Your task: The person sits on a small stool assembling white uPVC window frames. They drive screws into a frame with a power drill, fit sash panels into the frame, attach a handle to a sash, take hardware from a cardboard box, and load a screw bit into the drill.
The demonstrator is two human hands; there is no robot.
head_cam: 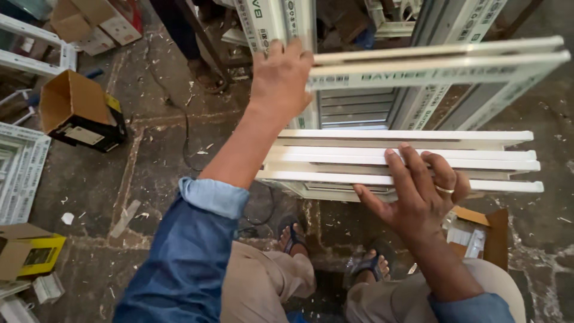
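Head view looks down on a white plastic window frame (pixel 418 161) held level above the person's knees, its long rails running out to the right of both hands. Left hand (pixel 281 75) is closed over the end of the far rail (pixel 436 66), fingers wrapped round it, seemingly to steady that side. Right hand (pixel 418 194) lies spread on the near rails, palm down with fingers flat rather than curled, thumb under the edge, so it presses and supports more than it clamps. Below the grip are sandalled feet (pixel 293 236) on a littered concrete floor (pixel 149 173). Left of the hands sit an open cardboard box (pixel 75 110) and another white frame (pixel 21 170); beyond the far hand stand more white profiles (pixel 269 21).
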